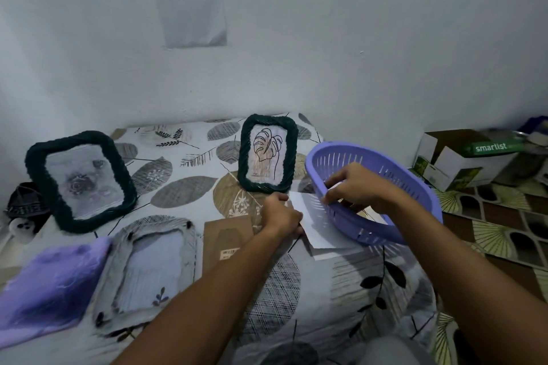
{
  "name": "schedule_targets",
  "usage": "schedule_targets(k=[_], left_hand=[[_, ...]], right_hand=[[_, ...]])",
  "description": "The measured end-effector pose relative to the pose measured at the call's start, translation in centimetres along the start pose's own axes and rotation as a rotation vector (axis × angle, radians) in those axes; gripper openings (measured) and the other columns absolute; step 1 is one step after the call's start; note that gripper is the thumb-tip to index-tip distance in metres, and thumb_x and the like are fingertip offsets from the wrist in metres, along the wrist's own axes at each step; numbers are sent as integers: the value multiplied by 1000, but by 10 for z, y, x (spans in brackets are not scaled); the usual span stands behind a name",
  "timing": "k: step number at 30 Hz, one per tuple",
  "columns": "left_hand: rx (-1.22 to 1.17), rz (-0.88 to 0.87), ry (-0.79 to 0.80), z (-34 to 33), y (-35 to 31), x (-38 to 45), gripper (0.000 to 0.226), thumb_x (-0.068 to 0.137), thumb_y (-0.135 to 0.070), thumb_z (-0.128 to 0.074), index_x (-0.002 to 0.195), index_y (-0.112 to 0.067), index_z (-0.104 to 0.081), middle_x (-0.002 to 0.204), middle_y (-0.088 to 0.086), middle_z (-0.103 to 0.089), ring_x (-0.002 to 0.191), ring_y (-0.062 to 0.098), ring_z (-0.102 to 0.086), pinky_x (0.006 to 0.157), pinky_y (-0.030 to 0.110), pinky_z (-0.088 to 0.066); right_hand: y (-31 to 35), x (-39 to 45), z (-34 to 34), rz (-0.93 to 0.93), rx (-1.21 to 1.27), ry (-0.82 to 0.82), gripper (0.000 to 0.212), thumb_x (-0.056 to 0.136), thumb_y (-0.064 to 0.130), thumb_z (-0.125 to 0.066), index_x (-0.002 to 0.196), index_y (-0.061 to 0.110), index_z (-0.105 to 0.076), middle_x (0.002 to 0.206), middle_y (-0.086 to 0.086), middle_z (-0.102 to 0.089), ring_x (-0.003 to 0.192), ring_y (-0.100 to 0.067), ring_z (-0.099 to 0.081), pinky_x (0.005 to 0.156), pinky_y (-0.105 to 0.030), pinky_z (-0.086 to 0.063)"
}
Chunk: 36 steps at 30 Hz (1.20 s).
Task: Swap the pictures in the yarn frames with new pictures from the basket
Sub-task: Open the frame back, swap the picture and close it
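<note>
Right hand (pixel 360 184) grips the tilted basket (pixel 385 210) rim, apparently to reach the pictures inside, while left hand (pixel 281 216) pinches a white sheet (pixel 314 216) just beside it on the bed (pixel 296 290).

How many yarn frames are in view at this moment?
3. A dark green frame stands at the left, a smaller dark green frame stands at the back beside the basket, and a pale frame lies flat in front. None seems hidden.
</note>
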<state>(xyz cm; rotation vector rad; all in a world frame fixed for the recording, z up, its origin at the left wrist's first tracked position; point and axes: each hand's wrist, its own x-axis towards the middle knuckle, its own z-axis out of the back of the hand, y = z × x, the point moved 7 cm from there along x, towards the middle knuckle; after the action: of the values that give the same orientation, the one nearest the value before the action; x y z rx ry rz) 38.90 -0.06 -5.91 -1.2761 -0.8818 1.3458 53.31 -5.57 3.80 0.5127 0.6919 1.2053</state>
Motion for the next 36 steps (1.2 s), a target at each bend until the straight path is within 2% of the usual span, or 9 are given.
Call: schedule_targets(k=[4, 7, 10, 12, 16, 21, 25, 30, 36], left_hand=[[-50, 10, 19, -11, 2, 0, 44, 75, 16, -63, 111, -7, -52, 90, 19, -62, 69, 38, -68, 50, 52, -57], [-15, -51, 55, -7, -2, 3, 41, 79, 3, -71, 112, -13, -53, 93, 20, -66, 70, 35, -70, 52, 40, -56], [213, -225, 12, 11, -21, 7, 41, 83, -17, -73, 120, -10, -58, 103, 13, -68, 78, 28, -70, 67, 45, -59], [190, -287, 31, 17, -36, 0, 35, 87, -18, -68, 119, -4, -59, 99, 9, -68, 74, 25, -70, 62, 45, -60], [91, -278, 200, 3, -57, -18, 45, 90, -22, -65, 128, -4, -49, 95, 12, -67, 67, 21, -70, 51, 37, -58], [175, -281, 246, -14, -59, -21, 57, 86, -16, -70, 135, -9, -41, 96, 15, -66, 72, 26, -70, 47, 31, -56], [224, -333, 229, -17, -57, -20, 55, 85, -19, -71, 132, -8, -45, 94, 14, -67, 69, 24, -71, 48, 34, -57], [229, -348, 211, -17, -58, -19, 53, 84, -20, -72, 130, -9, -48, 91, 12, -68, 67, 24, -71, 47, 32, -56], [208, -350, 207, -16, -58, -19, 51, 84, -20, -73, 128, -9, -49, 88, 11, -68, 66, 23, -70, 45, 28, -54]], right_hand=[[1, 0, -6, 22, 3, 11, 21, 81, 7, -71, 102, 5, -72, 82, -11, -70, 67, -24, -65, 61, -31, -59], [-3, 2, -10, 29, 12, 17, 16, 83, 11, -70, 98, 7, -71, 85, -13, -70, 69, -24, -67, 60, -30, -59], [-13, 8, 1, 26, 109, -32, 12, 90, 14, -64, 96, 5, -70, 87, -14, -70, 67, -26, -68, 56, -29, -56], [-28, 21, 19, -11, 115, -143, 11, 91, 10, -62, 95, 2, -68, 85, -17, -69, 64, -27, -67, 55, -32, -56], [-67, 48, 46, -118, -245, -327, 10, 87, 4, -63, 93, -1, -67, 79, -19, -68, 68, -30, -68, 66, -46, -60], [-88, 47, 38, -255, -442, -181, 33, 73, 19, -82, 88, 4, -57, 77, -11, -60, 67, -25, -63, 54, -31, -52], [-96, 49, 35, -316, -417, -124, 40, 68, 19, -86, 88, 6, -54, 77, -11, -62, 67, -24, -63, 50, -29, -48], [-106, 52, 35, -403, -290, -85, 32, 70, 9, -84, 85, 1, -56, 77, -17, -70, 71, -29, -68, 68, -40, -59], [-110, 54, 42, -403, -179, -152, 24, 70, 6, -83, 82, -2, -64, 71, -15, -68, 56, -23, -59, 51, -29, -48]])
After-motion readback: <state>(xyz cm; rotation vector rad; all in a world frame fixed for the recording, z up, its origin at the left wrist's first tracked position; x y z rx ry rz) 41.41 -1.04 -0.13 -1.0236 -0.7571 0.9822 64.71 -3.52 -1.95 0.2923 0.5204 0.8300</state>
